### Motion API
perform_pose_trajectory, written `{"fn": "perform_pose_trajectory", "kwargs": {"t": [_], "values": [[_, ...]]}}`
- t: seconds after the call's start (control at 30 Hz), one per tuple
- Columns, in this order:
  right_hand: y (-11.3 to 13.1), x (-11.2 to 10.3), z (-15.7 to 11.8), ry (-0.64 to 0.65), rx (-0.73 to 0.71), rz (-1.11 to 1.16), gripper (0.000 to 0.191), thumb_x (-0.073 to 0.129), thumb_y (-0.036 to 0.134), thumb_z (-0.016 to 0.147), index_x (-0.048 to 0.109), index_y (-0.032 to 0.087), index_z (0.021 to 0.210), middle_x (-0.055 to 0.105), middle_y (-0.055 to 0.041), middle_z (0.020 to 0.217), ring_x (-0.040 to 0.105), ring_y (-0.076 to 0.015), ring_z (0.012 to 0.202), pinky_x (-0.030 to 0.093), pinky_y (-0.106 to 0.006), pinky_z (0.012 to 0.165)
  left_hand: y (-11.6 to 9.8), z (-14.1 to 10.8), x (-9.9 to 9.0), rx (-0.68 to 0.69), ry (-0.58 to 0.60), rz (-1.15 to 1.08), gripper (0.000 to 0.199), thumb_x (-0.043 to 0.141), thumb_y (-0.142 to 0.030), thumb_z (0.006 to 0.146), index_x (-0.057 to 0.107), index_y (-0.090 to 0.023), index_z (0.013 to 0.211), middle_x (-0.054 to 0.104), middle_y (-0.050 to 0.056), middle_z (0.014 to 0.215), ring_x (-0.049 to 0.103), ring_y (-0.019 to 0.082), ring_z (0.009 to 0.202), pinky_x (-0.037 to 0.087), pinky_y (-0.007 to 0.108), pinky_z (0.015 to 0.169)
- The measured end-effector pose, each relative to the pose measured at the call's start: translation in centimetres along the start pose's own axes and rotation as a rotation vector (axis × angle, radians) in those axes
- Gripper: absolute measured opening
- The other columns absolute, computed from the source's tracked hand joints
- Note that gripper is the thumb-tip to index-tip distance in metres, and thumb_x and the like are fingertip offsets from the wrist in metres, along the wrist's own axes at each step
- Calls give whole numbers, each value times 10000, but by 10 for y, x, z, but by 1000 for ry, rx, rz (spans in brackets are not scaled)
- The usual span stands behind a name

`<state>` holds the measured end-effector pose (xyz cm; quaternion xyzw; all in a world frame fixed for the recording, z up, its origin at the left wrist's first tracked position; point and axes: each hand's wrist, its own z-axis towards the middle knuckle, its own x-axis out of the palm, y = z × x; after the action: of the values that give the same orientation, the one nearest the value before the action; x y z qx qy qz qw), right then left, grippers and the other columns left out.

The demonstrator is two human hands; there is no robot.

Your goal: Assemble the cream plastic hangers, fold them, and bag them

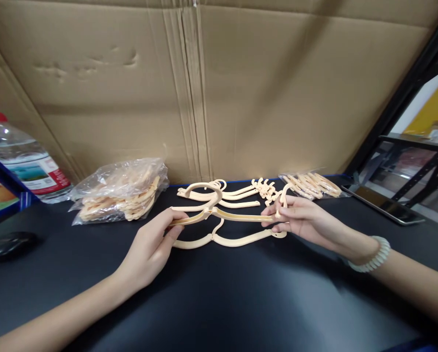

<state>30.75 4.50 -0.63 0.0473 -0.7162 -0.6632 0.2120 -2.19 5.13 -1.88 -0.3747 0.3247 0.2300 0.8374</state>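
A beige plastic clothes hanger [237, 216] is held up just over the black table, with its two arms meeting at a centre joint and a curved hook rising behind. My left hand [150, 247] is closed on its left end, thumb and fingers pinching the arm. At the other end, the fingers of my right hand [307, 220] are closed around the right arm. A small curved beige piece [284, 199] shows at my right fingertips; whether it joins the hanger is unclear. Beneath lies a second beige hanger [241, 240], its ends partly covered by my hands.
Behind the hands lie loose hanger arms [237, 195] and a heap of small hooks [265, 189]. Clear bags of beige parts stand left [119, 193] and right [312, 185]. A phone [382, 203], black mouse [9, 244] and water bottle [26, 156] flank them; cardboard [270, 88] rises behind.
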Motion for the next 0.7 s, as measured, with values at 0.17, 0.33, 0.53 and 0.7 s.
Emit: {"fn": "perform_pose_trajectory", "kwargs": {"t": [0.17, 0.33, 0.53, 0.7], "values": [[-3, -2, 1, -9, 43, 30, 187, 747, 224, 753, 580, 150, 792, 670, -72, 911, 679, -188, 810, 524, -285, 697, 0, 0, 2, 10, -8, -4, 140, 436, -250, 941, 561, -209, 988, 613, 4, 872, 564, 157, 744, 437, 254, 663], [-5, -4, 2, 26, 52, 8, 171, 730, 222, 776, 577, 144, 783, 675, -71, 859, 680, -168, 757, 523, -252, 650, 3, 0, 2, 22, -12, 10, 134, 439, -245, 942, 561, -211, 987, 616, -1, 874, 571, 152, 748, 437, 246, 666], [-5, -5, 2, 35, 59, -11, 176, 732, 222, 781, 576, 144, 799, 682, -75, 879, 681, -159, 740, 532, -249, 657, 1, -1, 1, 19, -8, 22, 136, 444, -250, 945, 566, -211, 989, 621, -2, 880, 583, 151, 762, 442, 234, 660], [-5, -5, 1, 38, 52, -20, 175, 726, 232, 792, 577, 143, 818, 673, -66, 882, 682, -163, 743, 533, -267, 674, 0, 0, 2, 25, -18, 47, 137, 440, -250, 944, 567, -212, 979, 605, -8, 843, 558, 140, 701, 439, 230, 637]]}}
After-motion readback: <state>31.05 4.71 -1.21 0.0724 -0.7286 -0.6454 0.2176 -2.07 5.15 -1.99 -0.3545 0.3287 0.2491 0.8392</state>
